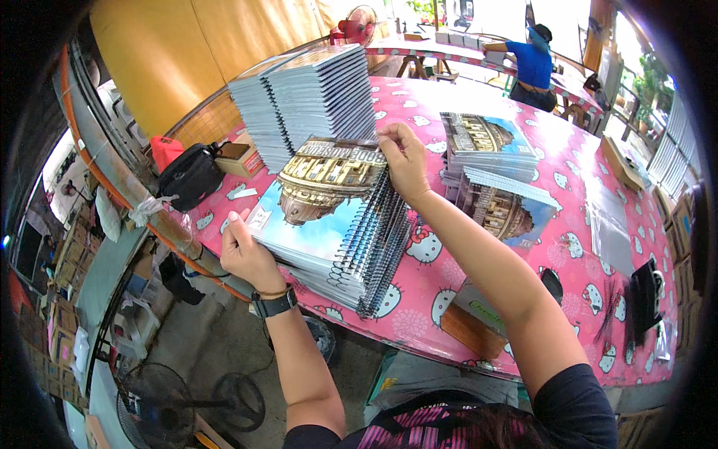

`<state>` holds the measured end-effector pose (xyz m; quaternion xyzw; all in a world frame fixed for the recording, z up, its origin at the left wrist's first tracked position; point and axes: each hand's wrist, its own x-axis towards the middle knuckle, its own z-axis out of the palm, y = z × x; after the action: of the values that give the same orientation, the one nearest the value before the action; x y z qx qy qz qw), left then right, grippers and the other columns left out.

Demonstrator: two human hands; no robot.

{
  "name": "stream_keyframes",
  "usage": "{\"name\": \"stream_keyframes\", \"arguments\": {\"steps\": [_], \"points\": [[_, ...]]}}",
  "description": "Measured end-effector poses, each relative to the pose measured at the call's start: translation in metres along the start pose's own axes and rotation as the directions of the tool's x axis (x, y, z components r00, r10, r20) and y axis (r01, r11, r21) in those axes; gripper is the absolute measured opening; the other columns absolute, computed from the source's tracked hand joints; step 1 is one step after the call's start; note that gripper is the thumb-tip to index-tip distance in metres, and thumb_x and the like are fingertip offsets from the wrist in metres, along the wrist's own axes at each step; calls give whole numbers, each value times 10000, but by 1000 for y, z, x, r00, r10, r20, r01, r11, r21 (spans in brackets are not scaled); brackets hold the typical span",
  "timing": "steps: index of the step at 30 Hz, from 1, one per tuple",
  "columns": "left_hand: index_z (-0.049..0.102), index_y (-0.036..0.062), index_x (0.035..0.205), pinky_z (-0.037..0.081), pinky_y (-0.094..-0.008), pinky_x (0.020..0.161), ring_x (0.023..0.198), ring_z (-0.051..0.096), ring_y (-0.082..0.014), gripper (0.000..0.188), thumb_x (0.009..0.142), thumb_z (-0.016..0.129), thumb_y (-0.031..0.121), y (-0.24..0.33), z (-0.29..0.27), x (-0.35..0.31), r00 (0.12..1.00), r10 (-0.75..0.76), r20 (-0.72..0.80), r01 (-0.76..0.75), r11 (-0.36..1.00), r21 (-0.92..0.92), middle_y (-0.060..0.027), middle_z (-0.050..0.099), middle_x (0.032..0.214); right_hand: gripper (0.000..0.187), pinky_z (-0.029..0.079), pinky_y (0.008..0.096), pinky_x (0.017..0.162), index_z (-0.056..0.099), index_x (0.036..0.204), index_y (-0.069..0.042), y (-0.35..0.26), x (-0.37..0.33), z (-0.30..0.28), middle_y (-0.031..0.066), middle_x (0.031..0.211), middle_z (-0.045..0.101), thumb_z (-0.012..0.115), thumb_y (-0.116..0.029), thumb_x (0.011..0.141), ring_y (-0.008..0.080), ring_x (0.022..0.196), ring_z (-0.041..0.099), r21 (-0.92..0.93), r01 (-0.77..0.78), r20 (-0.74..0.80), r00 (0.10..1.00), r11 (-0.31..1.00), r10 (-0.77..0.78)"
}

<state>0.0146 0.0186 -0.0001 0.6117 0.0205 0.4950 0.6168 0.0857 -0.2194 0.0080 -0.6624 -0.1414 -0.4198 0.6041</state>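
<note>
A stack of spiral-bound notebooks (321,187) is in front of me, its top cover showing a domed building under blue sky. Black coils bulge along the stack's right side. My left hand (250,254), wearing a dark wristwatch (275,302), is closed at the near left corner of the top notebook, thumb along its edge. At the far right corner, by the coil's end, my right hand (405,163) pinches the same notebook. Its fingertips are partly hidden. Just behind stands a taller stack of notebooks (321,93), coils facing outward.
Two lower notebook piles (486,142) (505,206) lie right on the pink patterned tablecloth (422,288). Loose black coils (645,299), clear plastic sheets (609,224) and a wooden block (471,333) are farther right. A black bag (191,178) sits left. A person in blue (532,67) works beyond.
</note>
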Motion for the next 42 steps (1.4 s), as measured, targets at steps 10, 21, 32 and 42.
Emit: {"name": "stream_keyframes", "arguments": {"steps": [10,21,32,42], "points": [[514,-85,1190,365,-354,987,1116,510,-246,388,956,459,219,23,-52,-17,926,376,-35,-351,890,291,-171,529,1223,279,446,410,851,607,1011,-50,-40,17,-127,146,1029,615,614,-255,823,323,999,574,-575,221,566,803,788,187],[492,-13,1137,375,-355,938,1085,477,-232,336,873,571,179,41,-70,-120,963,247,110,-256,964,78,-143,469,1222,385,472,427,827,604,1078,-103,-8,-23,-284,137,970,642,728,-166,719,321,962,606,-879,187,350,877,438,328],[362,-9,1299,375,-388,982,1202,441,-265,650,781,726,135,102,54,-189,760,402,511,-302,914,-270,-177,390,1340,240,490,406,642,643,920,-93,-153,-44,-251,123,812,637,690,-110,685,320,750,624,-742,340,432,902,578,24],[486,14,1227,453,-299,861,982,552,-151,409,857,652,65,69,82,-216,412,96,906,645,672,-364,-62,581,1114,300,490,305,748,647,990,-36,-213,-155,-320,104,841,669,738,-105,713,209,761,649,-555,-222,74,947,802,313]]}}
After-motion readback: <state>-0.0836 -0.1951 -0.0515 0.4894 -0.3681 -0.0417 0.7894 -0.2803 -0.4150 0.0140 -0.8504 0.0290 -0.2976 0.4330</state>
